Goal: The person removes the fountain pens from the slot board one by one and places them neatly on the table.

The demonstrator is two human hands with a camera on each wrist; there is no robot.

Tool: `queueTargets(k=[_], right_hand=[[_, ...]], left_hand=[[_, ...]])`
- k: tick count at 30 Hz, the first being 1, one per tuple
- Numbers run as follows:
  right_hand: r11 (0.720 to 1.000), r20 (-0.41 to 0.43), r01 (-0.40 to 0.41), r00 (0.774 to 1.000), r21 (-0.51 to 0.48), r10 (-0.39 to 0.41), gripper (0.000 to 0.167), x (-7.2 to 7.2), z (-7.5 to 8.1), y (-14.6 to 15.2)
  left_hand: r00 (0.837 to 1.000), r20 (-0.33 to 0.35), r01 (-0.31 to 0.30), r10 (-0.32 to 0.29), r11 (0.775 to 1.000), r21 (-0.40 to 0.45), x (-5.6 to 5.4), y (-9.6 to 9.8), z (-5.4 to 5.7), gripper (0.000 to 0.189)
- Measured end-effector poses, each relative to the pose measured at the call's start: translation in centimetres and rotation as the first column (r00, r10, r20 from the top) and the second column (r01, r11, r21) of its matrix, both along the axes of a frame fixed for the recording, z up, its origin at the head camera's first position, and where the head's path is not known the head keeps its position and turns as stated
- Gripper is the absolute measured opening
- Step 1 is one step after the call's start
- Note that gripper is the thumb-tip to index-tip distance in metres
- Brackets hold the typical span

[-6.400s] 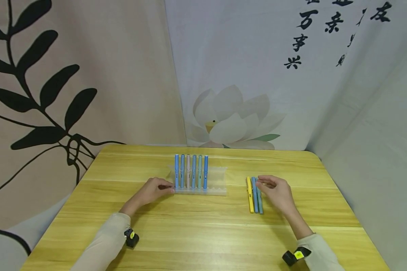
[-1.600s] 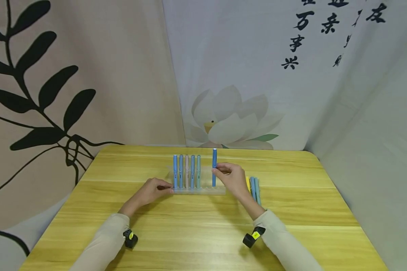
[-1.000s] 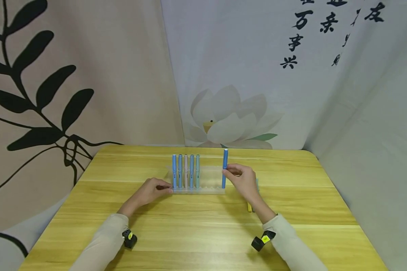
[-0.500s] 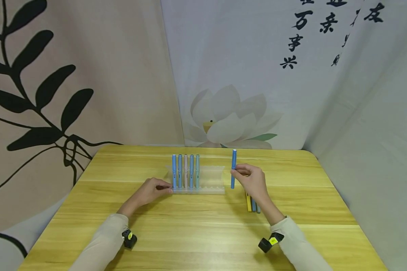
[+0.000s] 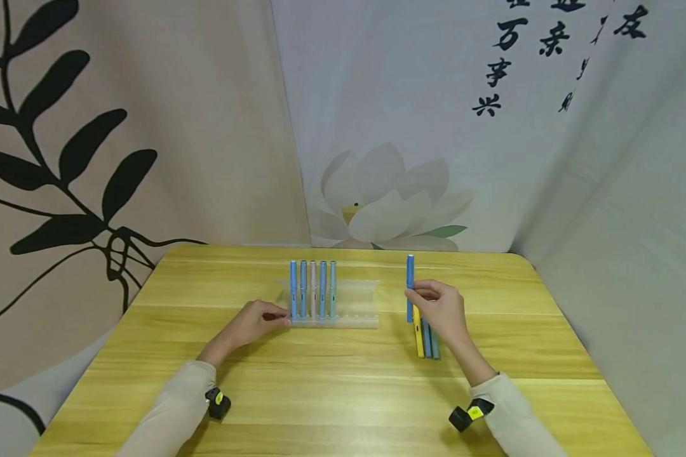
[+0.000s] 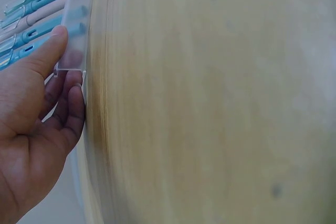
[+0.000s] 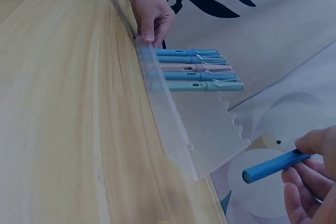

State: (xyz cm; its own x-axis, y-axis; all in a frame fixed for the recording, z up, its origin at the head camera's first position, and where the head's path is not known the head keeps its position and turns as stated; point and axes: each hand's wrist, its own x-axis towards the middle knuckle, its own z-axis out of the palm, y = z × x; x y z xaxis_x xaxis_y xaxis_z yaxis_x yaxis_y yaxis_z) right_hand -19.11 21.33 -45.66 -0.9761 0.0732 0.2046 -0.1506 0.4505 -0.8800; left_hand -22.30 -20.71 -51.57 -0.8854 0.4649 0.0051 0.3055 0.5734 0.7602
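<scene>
A clear plastic pen rack [image 5: 359, 304] stands on the table, with several pens upright in its left slots: blue ones, a pink one [image 5: 313, 289] and a light green one [image 5: 333, 289]. At the rack's left end, my left hand [image 5: 257, 322] grips the corner, thumb on its front edge in the left wrist view [image 6: 59, 35]. To the right of the rack, my right hand [image 5: 443, 312] pinches a blue pen [image 5: 410, 271] by its middle, upright above the table. The right wrist view shows that blue pen's [image 7: 273, 166] end pointing out from the fingers.
Below my right hand lie a yellow pen [image 5: 419, 339], a blue pen [image 5: 427, 343] and a green pen [image 5: 436, 346] side by side on the wooden table [image 5: 343, 393]. A printed curtain [image 5: 411, 95] hangs behind the table's back edge.
The rightmost blue pen has been lifted out of the rack by my right hand and carried right, over to the lying pens. My left hand stays on the rack's end.
</scene>
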Motion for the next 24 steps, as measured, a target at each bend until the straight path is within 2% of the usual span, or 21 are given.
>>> queueTargets(k=[14, 24], right_hand=[[0.997, 0.027, 0.067, 0.997, 0.03, -0.068, 0.031, 0.5, -0.7, 2.3], [0.988, 0.07, 0.122, 0.989, 0.092, -0.129, 0.032, 0.9, -1.3, 4.2]], left_hand=[[1.0, -0.002, -0.01, 0.01, 1.0, -0.01, 0.0, 0.0, 0.0, 0.034], [1.0, -0.007, -0.011, 0.011, 1.0, -0.01, 0.1, 0.1, 0.1, 0.03]])
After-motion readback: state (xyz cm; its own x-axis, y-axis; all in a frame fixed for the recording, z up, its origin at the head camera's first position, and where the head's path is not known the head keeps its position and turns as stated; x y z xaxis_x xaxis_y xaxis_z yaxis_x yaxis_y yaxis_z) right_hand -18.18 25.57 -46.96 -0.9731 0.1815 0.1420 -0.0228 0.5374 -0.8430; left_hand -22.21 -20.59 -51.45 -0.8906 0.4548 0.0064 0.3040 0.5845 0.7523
